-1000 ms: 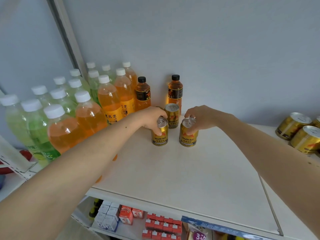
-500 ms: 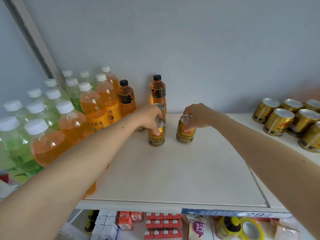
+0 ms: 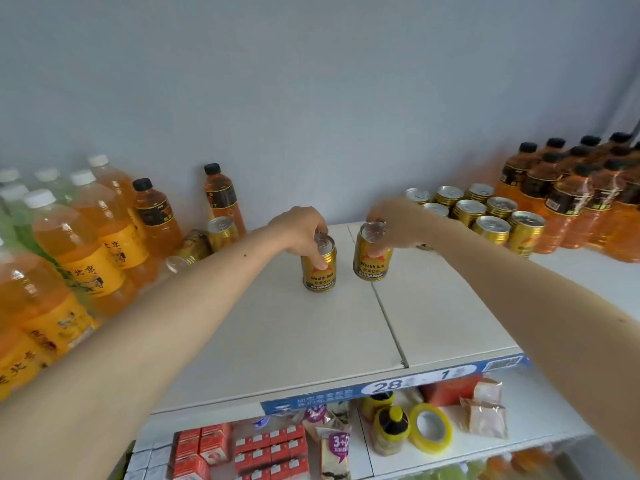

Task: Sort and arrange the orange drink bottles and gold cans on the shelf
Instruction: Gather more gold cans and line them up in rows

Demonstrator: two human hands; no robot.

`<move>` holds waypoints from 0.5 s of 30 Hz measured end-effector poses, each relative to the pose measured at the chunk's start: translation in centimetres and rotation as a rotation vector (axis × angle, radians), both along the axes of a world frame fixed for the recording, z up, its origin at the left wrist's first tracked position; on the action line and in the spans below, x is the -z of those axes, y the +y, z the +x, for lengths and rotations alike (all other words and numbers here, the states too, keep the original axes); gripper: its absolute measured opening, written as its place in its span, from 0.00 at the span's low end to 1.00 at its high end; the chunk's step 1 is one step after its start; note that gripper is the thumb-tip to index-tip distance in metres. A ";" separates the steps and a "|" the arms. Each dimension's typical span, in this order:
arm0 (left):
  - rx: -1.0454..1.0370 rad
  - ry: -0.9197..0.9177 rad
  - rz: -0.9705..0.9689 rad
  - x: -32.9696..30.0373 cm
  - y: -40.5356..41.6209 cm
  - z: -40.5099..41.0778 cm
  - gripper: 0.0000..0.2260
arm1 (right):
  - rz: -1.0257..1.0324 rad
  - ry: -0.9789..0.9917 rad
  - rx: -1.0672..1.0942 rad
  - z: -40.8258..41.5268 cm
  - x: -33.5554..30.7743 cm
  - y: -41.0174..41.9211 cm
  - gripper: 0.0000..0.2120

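My left hand (image 3: 301,232) grips the top of a gold can (image 3: 319,268) near the middle of the white shelf (image 3: 277,341). My right hand (image 3: 394,223) grips the rim of a second gold can (image 3: 371,259), tilted and lifted slightly just right of the first. Behind, a standing gold can (image 3: 223,233) and a toppled one (image 3: 190,252) sit by two black-capped orange bottles (image 3: 154,213) (image 3: 220,195). A cluster of gold cans (image 3: 485,216) stands at the back right, next to a group of black-capped orange bottles (image 3: 571,195).
Big orange bottles with white caps (image 3: 90,244) and green bottles (image 3: 14,209) fill the shelf's left side. A seam (image 3: 388,320) divides the shelf boards. Below the price strip (image 3: 391,388) lie red cartons, snack packs and a yellow tape roll (image 3: 431,433).
Both hands have carried their cans to the right, away from the two black-capped bottles. The view has swung right, showing the can cluster and bottle group. One can now lies toppled at the left.
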State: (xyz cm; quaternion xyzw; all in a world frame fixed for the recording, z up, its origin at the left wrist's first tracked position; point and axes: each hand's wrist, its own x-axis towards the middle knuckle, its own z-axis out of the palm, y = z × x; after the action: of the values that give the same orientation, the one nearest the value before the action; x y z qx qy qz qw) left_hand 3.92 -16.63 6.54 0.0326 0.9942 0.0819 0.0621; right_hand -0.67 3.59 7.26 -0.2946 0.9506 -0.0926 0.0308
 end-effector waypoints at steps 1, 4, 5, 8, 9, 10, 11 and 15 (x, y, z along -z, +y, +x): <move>-0.005 0.007 0.016 0.0 1.5 -0.3 0.35 | 0.014 0.012 -0.007 -0.1 -0.2 1.6 0.26; -0.026 0.028 0.060 0.0 6.1 -1.0 0.34 | 0.059 0.026 -0.007 -0.8 -0.6 6.1 0.24; -0.035 0.035 0.068 0.1 7.6 -1.3 0.34 | 0.061 0.031 -0.004 -1.1 -0.7 7.5 0.25; -0.058 0.060 0.079 0.3 11.4 -2.3 0.31 | 0.050 0.024 -0.009 -2.3 -1.0 11.1 0.24; -0.060 0.065 0.083 0.4 12.5 -2.7 0.30 | 0.055 0.020 -0.014 -2.7 -1.2 12.0 0.24; -0.062 0.066 0.085 0.5 13.4 -3.0 0.30 | 0.059 0.016 -0.019 -3.2 -1.3 12.8 0.25; -0.063 0.063 0.086 0.6 14.3 -3.4 0.30 | 0.056 0.009 -0.024 -3.6 -1.4 13.5 0.25; -0.059 0.044 0.070 0.7 16.3 -5.2 0.31 | 0.035 -0.006 -0.033 -5.5 -0.9 15.1 0.25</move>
State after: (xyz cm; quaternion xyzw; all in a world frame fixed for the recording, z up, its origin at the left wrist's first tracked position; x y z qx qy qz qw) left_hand -1.29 -0.30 5.81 0.0070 0.9924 0.1175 0.0368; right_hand -6.16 18.72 8.19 -0.3096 0.9470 -0.0762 0.0401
